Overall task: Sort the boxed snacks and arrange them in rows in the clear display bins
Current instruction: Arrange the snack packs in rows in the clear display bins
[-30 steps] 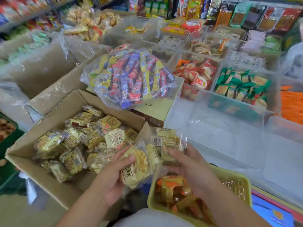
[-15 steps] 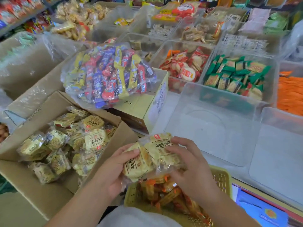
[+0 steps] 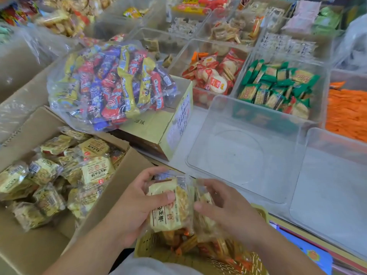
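Left hand (image 3: 137, 203) and right hand (image 3: 224, 209) both pinch yellow snack packs (image 3: 168, 207), fingers curled around slippery film. Risk: packs could slide into the yellow basket (image 3: 151, 247) short of the empty clear bin (image 3: 244, 155).

A yellow mesh basket (image 3: 149, 247) holding orange-wrapped packets (image 3: 185, 245) sits near a blue panel (image 3: 316, 255).

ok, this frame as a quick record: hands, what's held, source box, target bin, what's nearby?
left hand: grips yellow snack packs
right hand: grips the same bundle from its other side
source: open cardboard box, left, holds more such packs
target: clear bin ahead of hands, nothing in it
below hands: yellow basket with orange-wrapped snacks
on small carton: bag of mixed bars
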A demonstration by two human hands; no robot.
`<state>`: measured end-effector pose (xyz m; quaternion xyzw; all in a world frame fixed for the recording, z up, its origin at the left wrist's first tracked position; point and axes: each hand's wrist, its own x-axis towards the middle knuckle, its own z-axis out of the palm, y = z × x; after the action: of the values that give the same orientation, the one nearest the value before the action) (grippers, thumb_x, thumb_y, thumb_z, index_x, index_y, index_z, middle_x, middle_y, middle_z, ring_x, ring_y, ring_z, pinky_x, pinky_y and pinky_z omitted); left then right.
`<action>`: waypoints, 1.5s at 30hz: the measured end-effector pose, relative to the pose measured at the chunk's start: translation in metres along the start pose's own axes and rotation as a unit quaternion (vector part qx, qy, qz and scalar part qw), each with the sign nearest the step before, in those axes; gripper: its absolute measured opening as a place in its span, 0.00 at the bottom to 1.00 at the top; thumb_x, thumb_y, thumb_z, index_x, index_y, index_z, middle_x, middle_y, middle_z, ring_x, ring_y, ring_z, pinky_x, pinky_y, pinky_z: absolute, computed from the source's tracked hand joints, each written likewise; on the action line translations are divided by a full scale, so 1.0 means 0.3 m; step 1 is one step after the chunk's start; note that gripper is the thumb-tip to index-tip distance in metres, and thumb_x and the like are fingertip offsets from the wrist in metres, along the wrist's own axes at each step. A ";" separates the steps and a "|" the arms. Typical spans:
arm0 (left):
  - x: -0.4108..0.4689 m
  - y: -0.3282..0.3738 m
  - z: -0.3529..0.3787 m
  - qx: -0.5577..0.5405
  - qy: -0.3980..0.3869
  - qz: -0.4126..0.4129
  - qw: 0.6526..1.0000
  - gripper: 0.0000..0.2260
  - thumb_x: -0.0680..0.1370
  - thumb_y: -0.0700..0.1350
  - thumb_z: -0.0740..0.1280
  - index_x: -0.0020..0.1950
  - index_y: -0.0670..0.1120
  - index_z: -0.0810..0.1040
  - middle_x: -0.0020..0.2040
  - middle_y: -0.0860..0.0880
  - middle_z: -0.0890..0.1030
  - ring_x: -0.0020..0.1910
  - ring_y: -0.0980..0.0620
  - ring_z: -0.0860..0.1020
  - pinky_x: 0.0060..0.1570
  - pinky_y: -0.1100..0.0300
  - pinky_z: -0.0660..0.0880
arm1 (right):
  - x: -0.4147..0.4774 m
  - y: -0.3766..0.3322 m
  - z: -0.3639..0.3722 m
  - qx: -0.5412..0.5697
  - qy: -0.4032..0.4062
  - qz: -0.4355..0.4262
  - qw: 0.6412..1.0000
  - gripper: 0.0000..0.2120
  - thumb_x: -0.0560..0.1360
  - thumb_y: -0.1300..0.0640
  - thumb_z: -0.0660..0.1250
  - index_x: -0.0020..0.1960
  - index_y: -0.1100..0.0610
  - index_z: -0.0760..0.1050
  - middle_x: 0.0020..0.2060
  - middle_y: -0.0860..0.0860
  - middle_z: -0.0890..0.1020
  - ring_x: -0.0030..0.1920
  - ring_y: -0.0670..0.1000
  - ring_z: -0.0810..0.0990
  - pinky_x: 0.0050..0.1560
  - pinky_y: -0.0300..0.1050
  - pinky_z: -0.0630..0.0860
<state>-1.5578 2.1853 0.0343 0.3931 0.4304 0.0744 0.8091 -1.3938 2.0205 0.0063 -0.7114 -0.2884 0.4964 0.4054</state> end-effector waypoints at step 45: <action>0.022 -0.068 -0.101 -0.147 0.106 0.028 0.983 0.28 0.67 0.35 0.75 0.67 0.47 0.77 0.56 0.40 0.86 0.48 0.41 0.87 0.37 0.49 0.84 | 0.440 0.129 -0.152 -0.257 0.024 0.068 0.964 0.10 0.82 0.47 0.61 0.56 0.50 0.77 0.54 0.47 0.80 0.54 0.50 0.78 0.52 0.47 0.73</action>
<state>-1.5811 2.1917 0.0062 0.2717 0.4873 0.2005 0.8053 -1.3056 2.0951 -0.0812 -0.8215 -0.3469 0.4147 0.1810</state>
